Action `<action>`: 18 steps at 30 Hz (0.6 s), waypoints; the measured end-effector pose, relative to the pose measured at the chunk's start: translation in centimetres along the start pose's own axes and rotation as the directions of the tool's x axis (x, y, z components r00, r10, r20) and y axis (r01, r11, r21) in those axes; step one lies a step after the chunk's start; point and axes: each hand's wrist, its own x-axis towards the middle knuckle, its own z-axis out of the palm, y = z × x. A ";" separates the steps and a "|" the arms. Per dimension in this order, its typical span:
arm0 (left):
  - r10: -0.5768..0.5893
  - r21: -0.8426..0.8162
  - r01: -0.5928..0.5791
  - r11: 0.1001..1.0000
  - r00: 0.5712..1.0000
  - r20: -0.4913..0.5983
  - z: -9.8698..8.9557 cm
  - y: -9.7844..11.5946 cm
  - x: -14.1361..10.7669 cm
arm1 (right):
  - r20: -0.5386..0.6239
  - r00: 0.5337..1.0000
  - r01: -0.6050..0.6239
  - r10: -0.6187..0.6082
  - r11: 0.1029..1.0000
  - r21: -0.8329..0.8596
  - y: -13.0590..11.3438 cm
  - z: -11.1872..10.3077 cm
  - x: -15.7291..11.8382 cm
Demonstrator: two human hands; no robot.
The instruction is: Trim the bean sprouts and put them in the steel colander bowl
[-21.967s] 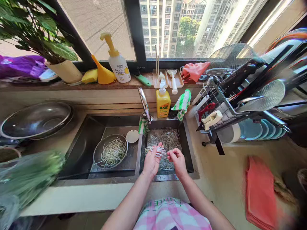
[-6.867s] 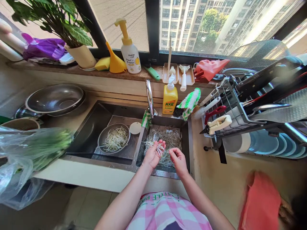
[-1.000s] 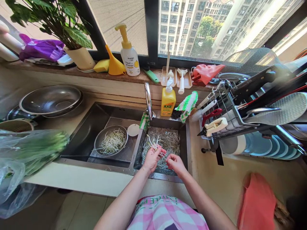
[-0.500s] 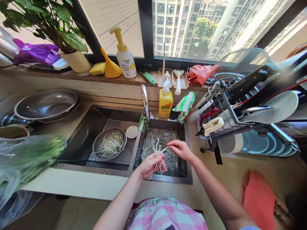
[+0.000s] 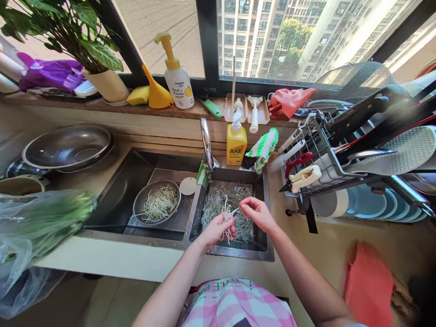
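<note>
A small bunch of bean sprouts (image 5: 227, 234) sticks out of my left hand (image 5: 218, 230), which is closed around it above the right sink basin (image 5: 266, 213). Close beside it, my right hand (image 5: 257, 213) pinches the end of a bean sprout at the bunch's right side. Below both hands, many more bean sprouts (image 5: 213, 204) lie spread in the basin, partly hidden by my hands. In the left basin (image 5: 116, 200), a round metal bowl (image 5: 136, 211) holds a heap of bean sprouts (image 5: 160, 204).
A faucet (image 5: 206, 143) rises behind the divider, with a yellow soap bottle (image 5: 236, 145) beside it. A dish rack (image 5: 323, 150) with utensils and plates stands right. Stacked pans (image 5: 68, 147) and a plastic bag of greens (image 5: 44, 222) are left. A round white lid (image 5: 188, 185) lies near the bowl.
The view has shifted very slightly. Both hands stay over the right basin in nearly the same pose, my left still holding the bunch and my right fingers at a sprout's end.
</note>
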 end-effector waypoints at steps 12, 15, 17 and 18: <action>0.036 0.182 -0.013 0.983 0.992 -0.120 -0.2 -1.5 1.1 | 0.194 0.959 0.276 -0.207 0.840 -0.467 0.5 1.2 -0.3; 0.020 0.178 0.004 0.984 0.991 -0.134 -0.2 -1.7 1.3 | 0.193 0.945 0.328 -0.265 0.723 -0.608 0.4 1.3 -0.5; 0.009 0.171 0.015 0.985 0.991 -0.137 -0.1 -1.6 1.3 | 0.170 0.940 0.333 -0.296 0.688 -0.644 0.5 1.7 -0.6; 0.010 0.159 0.011 0.987 0.991 -0.132 -0.1 -1.6 1.3 | 0.138 0.944 0.316 -0.299 0.708 -0.632 0.6 1.9 -0.5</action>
